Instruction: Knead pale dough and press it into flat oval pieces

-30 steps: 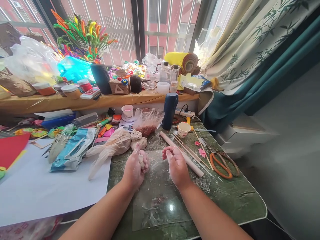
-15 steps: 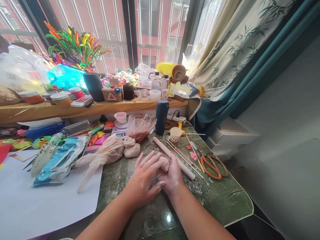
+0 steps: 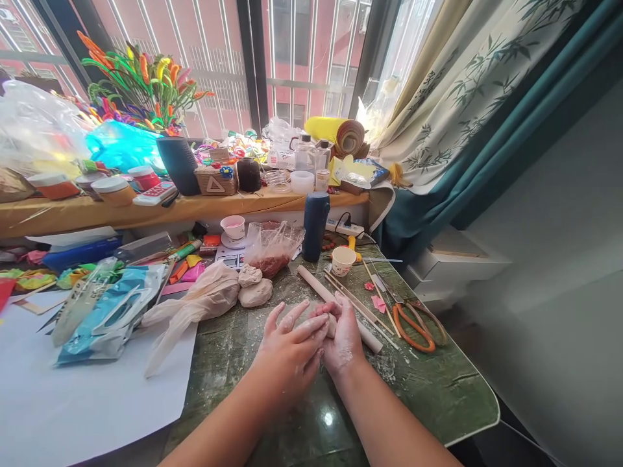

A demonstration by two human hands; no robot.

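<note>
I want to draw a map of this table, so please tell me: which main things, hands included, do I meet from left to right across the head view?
Blue-and-white packet, pale plastic bag, stacked pale lumps, left hand, right hand, pink scraps, orange-handled scissors.

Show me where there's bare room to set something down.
Free: the tabletop between the scissors and right forearm, and the white paper in front of the blue packet. Crowded beyond the right hand: pale rod, thin sticks, paper cup.
</note>
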